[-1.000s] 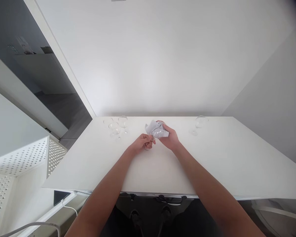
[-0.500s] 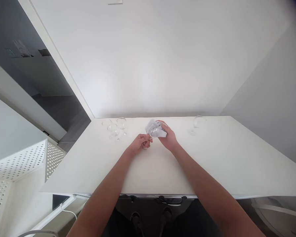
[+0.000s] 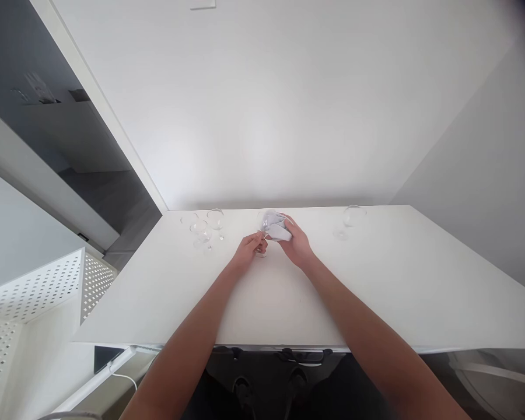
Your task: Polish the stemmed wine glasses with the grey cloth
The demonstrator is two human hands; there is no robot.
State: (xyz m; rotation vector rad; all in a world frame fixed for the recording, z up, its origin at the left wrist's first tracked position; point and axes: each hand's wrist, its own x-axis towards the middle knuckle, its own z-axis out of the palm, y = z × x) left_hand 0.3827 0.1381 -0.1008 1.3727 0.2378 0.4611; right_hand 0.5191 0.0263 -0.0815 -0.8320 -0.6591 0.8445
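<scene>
My left hand (image 3: pixel 249 248) is closed around the stem of a clear wine glass (image 3: pixel 266 220), whose foot shows just below the fingers. On the right side of the bowl, my right hand (image 3: pixel 298 240) holds a pale grey-white cloth (image 3: pixel 279 228) against the glass. Part of the cloth shows through or over the bowl; I cannot tell how much lies inside. Both hands are over the back middle of the white table (image 3: pixel 280 297).
Several clear stemmed glasses (image 3: pixel 198 226) stand in a group at the back left of the table. Another stemmed glass (image 3: pixel 354 216) is at the back right. Behind the table rises a white wall (image 3: pixel 262 116). A perforated white panel (image 3: pixel 39 283) is at the left.
The glass now sits more upright, its bowl showing more clearly left of the cloth. My left hand has shifted slightly up and the right fingers have moved a little around the cloth.
</scene>
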